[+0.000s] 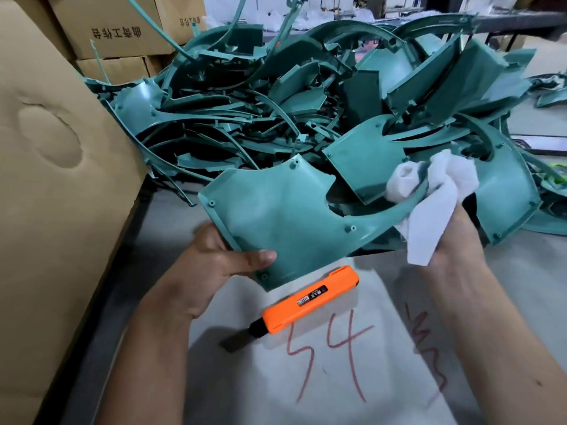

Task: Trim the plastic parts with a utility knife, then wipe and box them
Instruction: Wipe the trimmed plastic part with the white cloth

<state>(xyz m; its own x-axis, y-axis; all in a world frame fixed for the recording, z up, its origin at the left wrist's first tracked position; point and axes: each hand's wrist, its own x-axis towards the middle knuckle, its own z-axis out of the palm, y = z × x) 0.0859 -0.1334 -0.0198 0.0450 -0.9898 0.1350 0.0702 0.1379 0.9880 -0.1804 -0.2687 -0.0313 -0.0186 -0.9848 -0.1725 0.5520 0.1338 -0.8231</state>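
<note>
Left hand pinching teal part near corner, long arm trailing rightward into right hand's bunched cloth, knife beneath.

Held teal part, cloth-wrapped arm.

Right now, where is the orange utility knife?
In the head view, the utility knife lies on the white sheet low centre, between both forearms, just below the teal part, held by neither hand.
</note>
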